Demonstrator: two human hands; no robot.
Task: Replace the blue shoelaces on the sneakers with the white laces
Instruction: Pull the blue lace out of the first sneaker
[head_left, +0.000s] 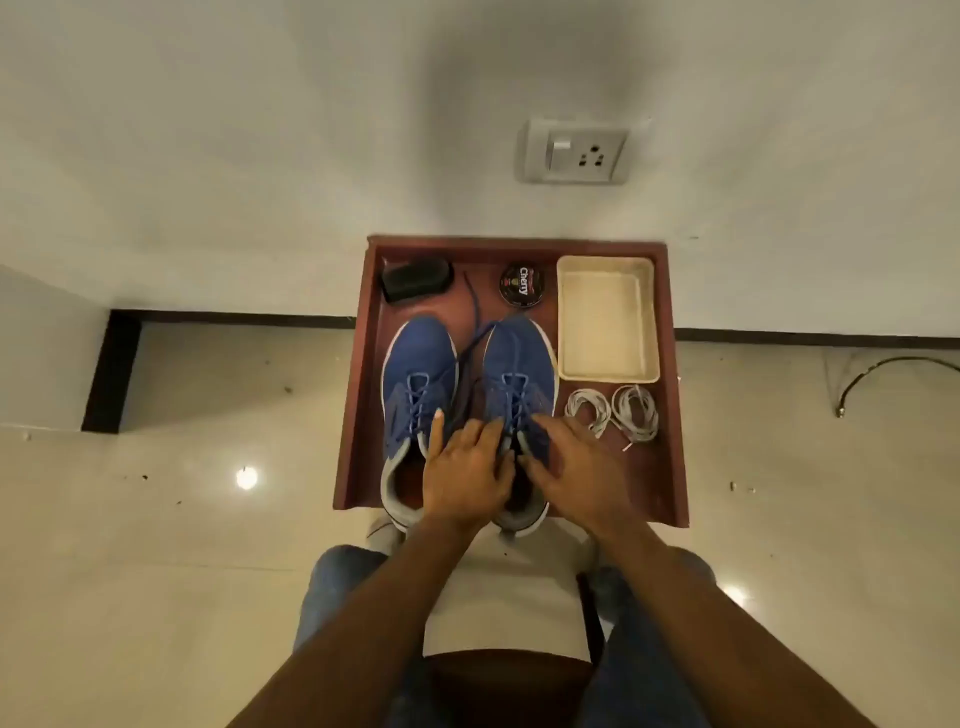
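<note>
Two blue knit sneakers with grey heels stood side by side on a reddish-brown wooden surface (358, 415), the left sneaker (418, 384) and the right sneaker (519, 374) both threaded with blue shoelaces (475, 332) whose loose ends trailed toward the toes. The left hand (465, 473) and right hand (576, 473) met over the right sneaker's tongue, fingers curled at the lacing; whether each grip actually pinched the lace could not be told. Two coiled white laces (613, 410) lay just beside that shoe, below a cream rectangular tray (566, 322).

Both hands hide the right sneaker's (519, 364) upper eyelets.
</note>
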